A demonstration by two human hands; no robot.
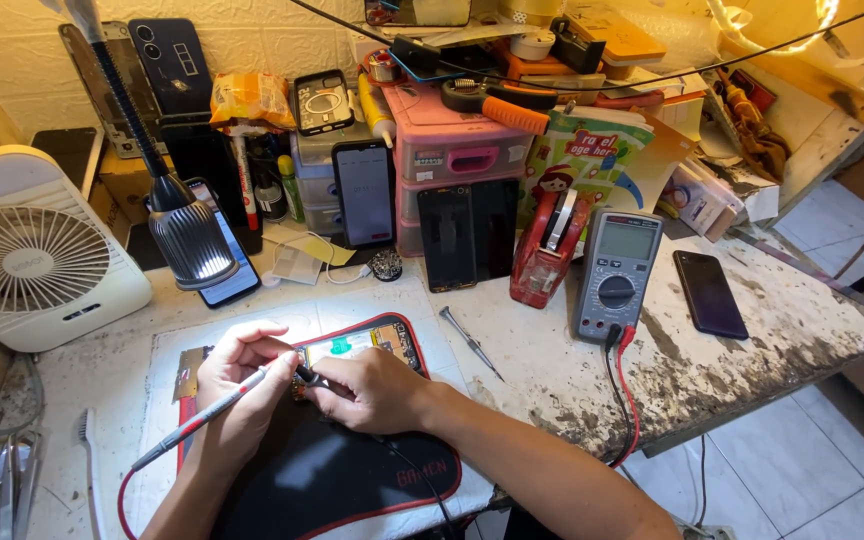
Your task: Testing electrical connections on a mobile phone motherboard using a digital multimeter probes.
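A: What's the biggest thing under the hands?

B: The worn white workbench [752,330], then a black mat with a red border [352,480] lying on it. On the mat's far end sits an opened phone [367,345] in a red frame, its green and yellow insides showing under the lamp [190,240].

A: And the hands?

B: Both meet over the phone's near edge. The left hand [242,385] has its fingers curled narrowly around a red probe [202,418], gripped like a pen, tip pointing at the phone. The right hand [372,390] pinches a black probe [312,378], fingers closed tight on it, tip also at the phone.

A: Anything beside them?

B: A grey multimeter [617,275] stands to the right, its red and black leads hanging over the bench edge. A small screwdriver [470,342] lies between the multimeter and the mat.
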